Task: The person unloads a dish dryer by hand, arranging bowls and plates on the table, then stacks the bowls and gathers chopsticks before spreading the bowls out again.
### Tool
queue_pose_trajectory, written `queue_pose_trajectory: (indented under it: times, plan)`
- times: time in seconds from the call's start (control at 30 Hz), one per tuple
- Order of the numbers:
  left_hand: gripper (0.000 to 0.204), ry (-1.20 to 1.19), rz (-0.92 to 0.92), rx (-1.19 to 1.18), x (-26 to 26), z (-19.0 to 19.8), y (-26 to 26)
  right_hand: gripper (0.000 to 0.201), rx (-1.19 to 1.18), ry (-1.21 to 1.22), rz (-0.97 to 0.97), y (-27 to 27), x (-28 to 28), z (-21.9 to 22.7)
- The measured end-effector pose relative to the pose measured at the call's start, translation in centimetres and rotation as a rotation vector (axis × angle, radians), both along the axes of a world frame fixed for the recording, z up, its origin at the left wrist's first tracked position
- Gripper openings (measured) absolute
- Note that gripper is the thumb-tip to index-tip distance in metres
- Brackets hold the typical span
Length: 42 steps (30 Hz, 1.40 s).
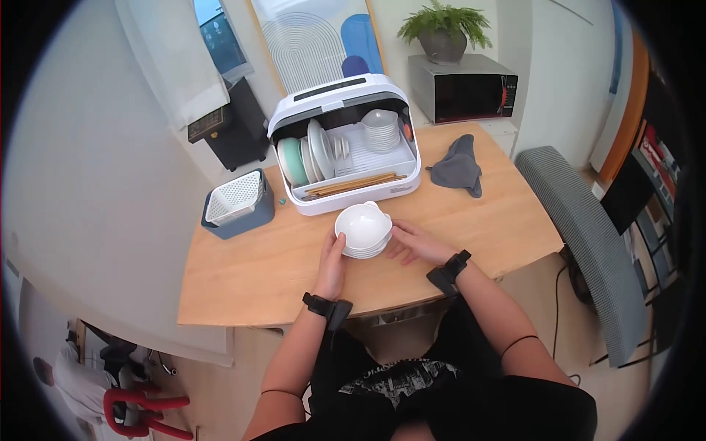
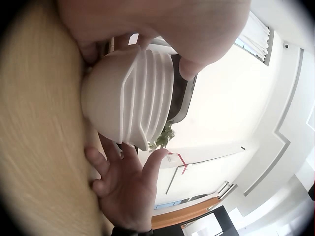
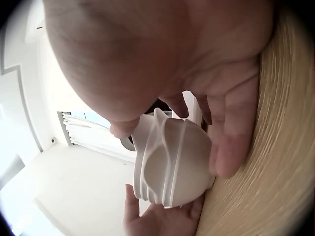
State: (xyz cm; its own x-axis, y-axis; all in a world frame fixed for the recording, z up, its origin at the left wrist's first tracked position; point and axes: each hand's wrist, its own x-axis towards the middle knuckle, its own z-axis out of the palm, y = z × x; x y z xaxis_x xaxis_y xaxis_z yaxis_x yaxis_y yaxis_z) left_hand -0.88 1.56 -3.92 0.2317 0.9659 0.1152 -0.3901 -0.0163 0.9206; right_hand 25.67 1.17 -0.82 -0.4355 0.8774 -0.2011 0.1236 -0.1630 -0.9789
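A stack of several white bowls (image 1: 363, 226) with small lugs on their rims stands upright on the near middle of the wooden table. My left hand (image 1: 332, 270) holds its left side, the thumb over the rim and the other fingers low around the bowls. On the opposite side, my right hand (image 1: 421, 244) touches the stack with its fingertips. Its fingers are mostly straight and spread, and the lower ones lie along the tabletop, as the right wrist view shows. In the left wrist view the nested rims of the bowls (image 2: 140, 93) face sideways.
Behind the stack stands an open white dish cabinet (image 1: 353, 202) with plates, small bowls (image 1: 381, 132) and wooden chopsticks (image 1: 357, 184). A blue bin with a white basket (image 1: 235, 198) stands left; a grey cloth (image 1: 457, 167) lies right. Farther back is a microwave (image 1: 471, 92) under a potted fern (image 1: 445, 37).
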Motion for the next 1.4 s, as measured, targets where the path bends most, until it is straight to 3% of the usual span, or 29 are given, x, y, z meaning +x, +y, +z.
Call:
queue_pose_trajectory:
  times: [0.07, 0.23, 0.33, 0.7, 0.9, 1.1, 1.4]
  plan:
    - [0.063, 0.0, 0.034, 0.062, -0.3, -0.5, -0.3, 0.068, 0.035, 0.068, -0.013, 0.4, 0.4, -1.1]
    - [0.098, 0.185, 0.157, 0.168, 0.8, 0.8, -1.1, 0.061, 0.133, 0.057, -0.045, -0.4, -0.3, -2.0]
    - [0.108, 0.197, 0.197, 0.223, 1.5, 0.4, -0.7, 0.055, 0.186, 0.034, -0.058, -1.0, -0.5, -2.3]
    - [0.108, 0.369, 0.224, 0.231, 1.1, -1.8, 0.3, 0.036, 0.168, 0.149, -0.244, -0.2, -0.6, -4.0]
    - [0.109, 0.305, 0.051, 0.203, 1.7, -0.1, -1.2, 0.042, 0.118, 0.173, -0.265, -0.3, -0.2, -4.1]
    - [0.101, 0.362, 0.071, 0.254, 1.7, -0.7, -0.9, 0.046, 0.212, 0.147, -0.261, -0.8, -0.4, -4.4]
    - [0.113, 0.377, 0.1, 0.279, 1.6, -1.5, 0.0, 0.043, 0.24, 0.193, -0.271, -0.9, -0.2, -4.4]
